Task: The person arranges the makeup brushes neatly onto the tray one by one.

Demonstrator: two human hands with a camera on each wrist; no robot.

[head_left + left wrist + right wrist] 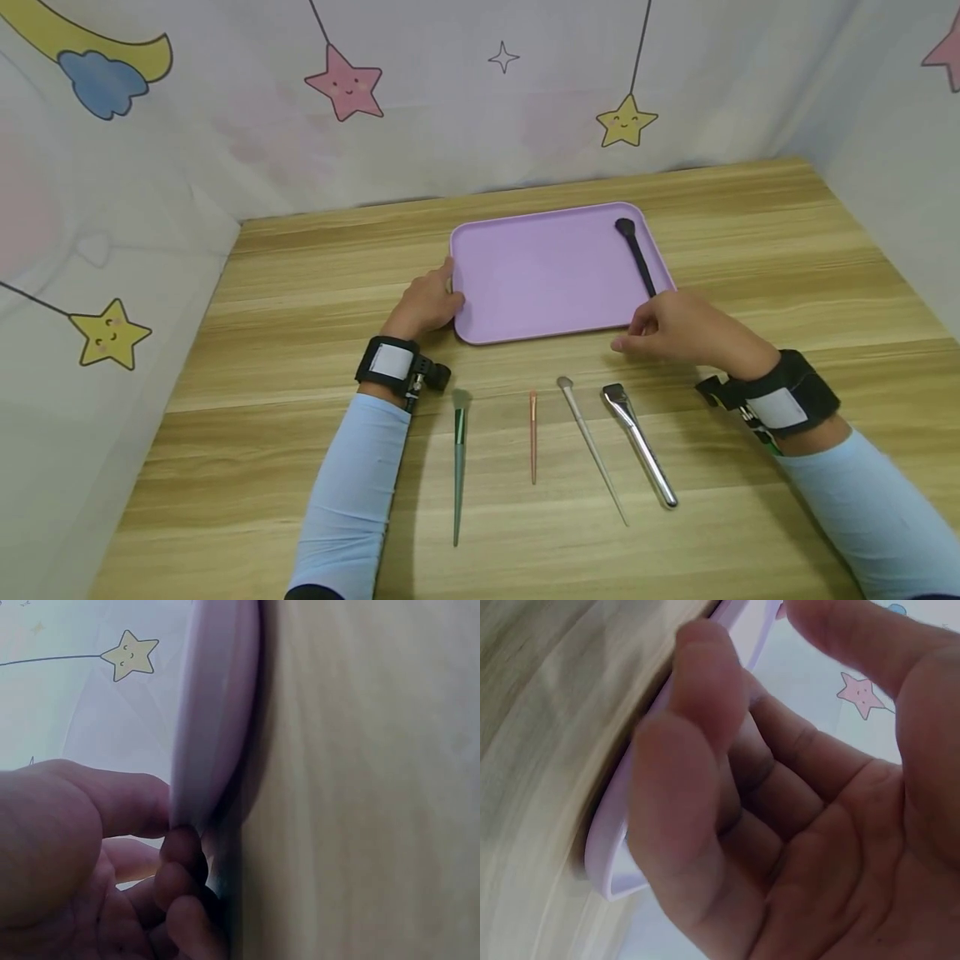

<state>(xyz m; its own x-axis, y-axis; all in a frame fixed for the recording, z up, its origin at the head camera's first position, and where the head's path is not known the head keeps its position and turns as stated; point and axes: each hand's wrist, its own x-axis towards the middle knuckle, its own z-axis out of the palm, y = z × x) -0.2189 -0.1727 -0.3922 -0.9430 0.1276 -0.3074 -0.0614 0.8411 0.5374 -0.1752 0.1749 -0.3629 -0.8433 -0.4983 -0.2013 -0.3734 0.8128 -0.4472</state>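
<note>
My left hand (429,302) grips the left rim of a lilac tray (540,271), with the thumb over the edge and curled fingers below it in the left wrist view. Inside the tray, along its right side, lies a black makeup brush (636,254), bristles toward the back. My right hand (678,329) is at the tray's near right corner and overlaps the handle's lower end in the head view. The right wrist view shows its fingers (675,795) loosely bent, the thumb apart and nothing between them.
In front of the tray, a green-handled brush (459,467), a small copper-pink brush (533,437), a slim pale brush (592,450) and a silver flat brush (641,446) lie on the wooden table (300,467). Behind hangs a white curtain (450,150) with stars.
</note>
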